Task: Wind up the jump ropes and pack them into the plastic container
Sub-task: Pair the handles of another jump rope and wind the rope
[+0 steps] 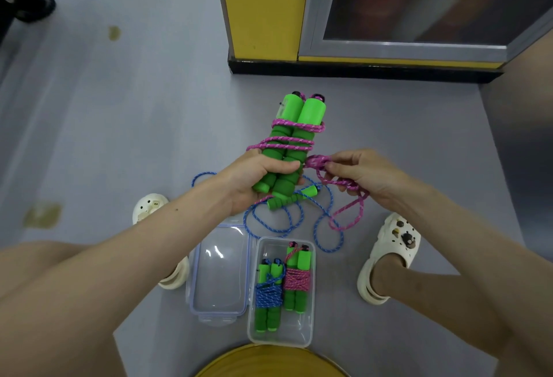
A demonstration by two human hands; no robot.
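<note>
My left hand [254, 179] grips two green foam handles [294, 125] of a pink jump rope, held side by side above the floor. A few turns of pink cord [287, 143] circle the handles. My right hand [368, 176] pinches the loose pink cord [347, 212] just right of the handles, with a loop hanging down. A blue jump rope [299, 218] lies unwound on the floor beneath, one green handle [291, 197] showing. The clear plastic container [309, 337] holds a wound blue rope [268, 295] and a wound pink rope [297, 279].
The container's clear lid [220, 272] lies open to its left. My feet in white clogs [392, 257] flank the workspace. A yellow stool edge [269, 361] is at the bottom. A yellow cabinet with a black base [329, 68] stands ahead.
</note>
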